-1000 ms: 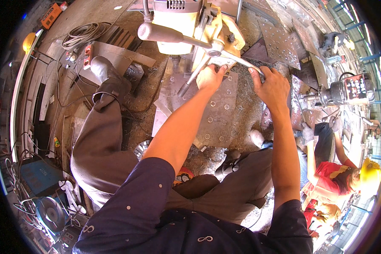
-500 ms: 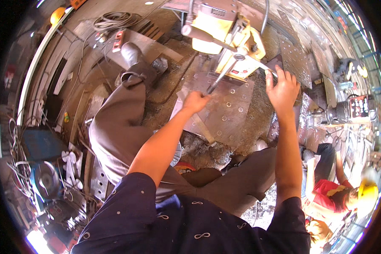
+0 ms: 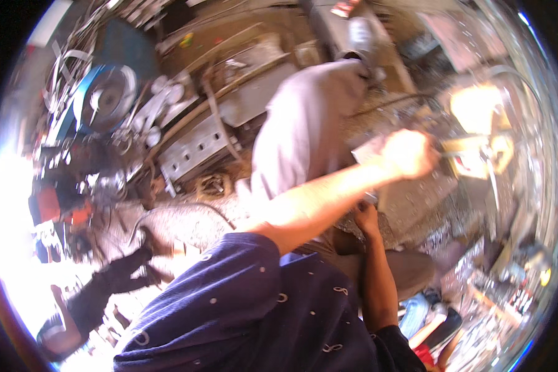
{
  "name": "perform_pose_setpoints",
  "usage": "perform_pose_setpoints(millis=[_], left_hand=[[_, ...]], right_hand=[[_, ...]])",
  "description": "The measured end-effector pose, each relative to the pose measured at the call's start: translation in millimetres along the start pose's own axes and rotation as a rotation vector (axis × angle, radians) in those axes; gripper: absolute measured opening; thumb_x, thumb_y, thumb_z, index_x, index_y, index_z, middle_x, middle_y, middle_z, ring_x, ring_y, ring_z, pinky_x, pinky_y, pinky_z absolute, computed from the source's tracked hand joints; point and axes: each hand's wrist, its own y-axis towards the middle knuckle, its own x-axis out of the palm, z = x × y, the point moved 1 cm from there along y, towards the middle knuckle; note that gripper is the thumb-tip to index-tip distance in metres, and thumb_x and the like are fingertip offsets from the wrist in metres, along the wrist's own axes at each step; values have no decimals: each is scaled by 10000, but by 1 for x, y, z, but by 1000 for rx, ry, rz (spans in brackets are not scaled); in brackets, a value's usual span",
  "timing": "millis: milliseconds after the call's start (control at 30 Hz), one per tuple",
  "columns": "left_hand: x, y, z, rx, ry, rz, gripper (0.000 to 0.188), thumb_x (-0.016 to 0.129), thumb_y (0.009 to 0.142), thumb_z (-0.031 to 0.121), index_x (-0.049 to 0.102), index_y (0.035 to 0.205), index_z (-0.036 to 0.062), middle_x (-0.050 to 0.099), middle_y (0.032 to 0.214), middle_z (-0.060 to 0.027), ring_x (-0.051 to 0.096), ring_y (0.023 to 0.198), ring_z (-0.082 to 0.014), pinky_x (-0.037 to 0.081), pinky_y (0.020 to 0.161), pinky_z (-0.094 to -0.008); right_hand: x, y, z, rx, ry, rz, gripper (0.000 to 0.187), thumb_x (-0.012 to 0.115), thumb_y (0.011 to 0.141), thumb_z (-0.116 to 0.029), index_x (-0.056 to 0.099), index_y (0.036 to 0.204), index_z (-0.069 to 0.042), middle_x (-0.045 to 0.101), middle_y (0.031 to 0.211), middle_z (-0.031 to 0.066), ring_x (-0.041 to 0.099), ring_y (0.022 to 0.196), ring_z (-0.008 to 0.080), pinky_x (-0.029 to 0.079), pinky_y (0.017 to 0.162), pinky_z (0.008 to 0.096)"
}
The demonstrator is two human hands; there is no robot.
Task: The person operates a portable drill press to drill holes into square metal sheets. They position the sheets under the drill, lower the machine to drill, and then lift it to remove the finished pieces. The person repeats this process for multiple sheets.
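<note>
My left hand is closed in a fist round the end of a lever. That lever runs to the hub of a yellow drilling machine, whose body is washed out by glare. Beneath it lies a brown steel plate, blurred now. My right hand is drawn in near my lap, below my left forearm. Its fingers look curled beside a small pale metal thing; what they hold, if anything, I cannot make out.
A blue round-bodied machine stands among cables and scrap at the upper left. A punched steel bar lies beside my left leg. One person in dark clothes is at the lower left, another's arm and red sleeve at the lower right.
My view has swung, so the machine sits further right. My right hand has left the machine's side and come back toward my lap. My left hand stays on the lever.
</note>
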Motion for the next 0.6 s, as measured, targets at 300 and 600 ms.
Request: perform_pose_setpoints(millis=[300, 600], left_hand=[[-67, -11, 38, 351, -156, 142, 299, 693, 901, 324, 709, 990, 39, 739, 798, -173, 747, 817, -391, 584, 771, -506], [-77, -28, 42, 181, -214, 351, 300, 703, 862, 311, 676, 1036, 68, 673, 760, -86, 697, 730, -280, 523, 731, -417]], right_hand=[[80, 62, -101, -179, -11, -240, 472, 699, 994, -381, 683, 1251, 15, 747, 1085, 208, 727, 1016, 309, 546, 916, 446], [106, 108, -118, -181, 27, -336, 508, 730, 973, -379, 651, 1293, 8, 732, 1118, 183, 711, 1034, 285, 540, 936, 428]])
